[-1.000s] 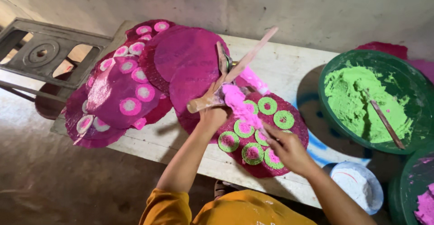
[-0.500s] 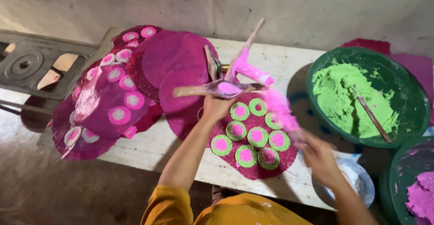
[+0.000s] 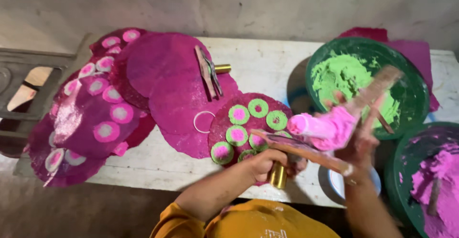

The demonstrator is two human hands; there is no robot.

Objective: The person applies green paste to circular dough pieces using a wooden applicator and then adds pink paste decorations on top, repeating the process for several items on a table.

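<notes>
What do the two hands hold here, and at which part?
The left hand grips a flat wooden stick near its brass handle end. The right hand, blurred, holds a lump of pink paste from below, with another stick.

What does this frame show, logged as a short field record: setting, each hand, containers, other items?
setting: white table against a plain wall
left hand: left hand grips a brass-handled flat tool
right hand: right hand, blurred, at a pink-coated tool
containers: green bowl of green powder; second bowl of pink powder
other items: magenta discs, one disc with green-and-pink rings, metal ring
</notes>
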